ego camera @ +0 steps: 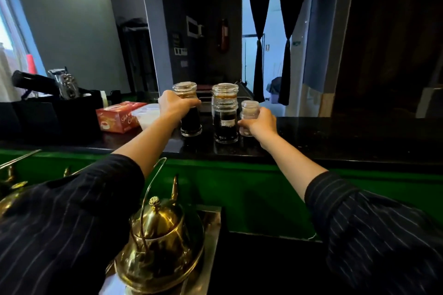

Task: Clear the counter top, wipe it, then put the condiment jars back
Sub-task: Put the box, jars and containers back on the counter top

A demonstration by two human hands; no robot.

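Three glass condiment jars stand on the black counter top (335,141). My left hand (173,104) grips the upper part of the left tall jar (190,122), which holds dark contents. A second tall jar (225,117) with dark contents and a white label stands untouched in the middle. My right hand (260,122) grips the small clear jar (249,110) just right of it. All three jars stand upright with glass lids on.
A red tea box (117,116) and a white plastic container (146,115) lie left of the jars, beside a black bag (52,112). A brass kettle (158,246) on a metal tray sits below, in front of the green counter front (239,187).
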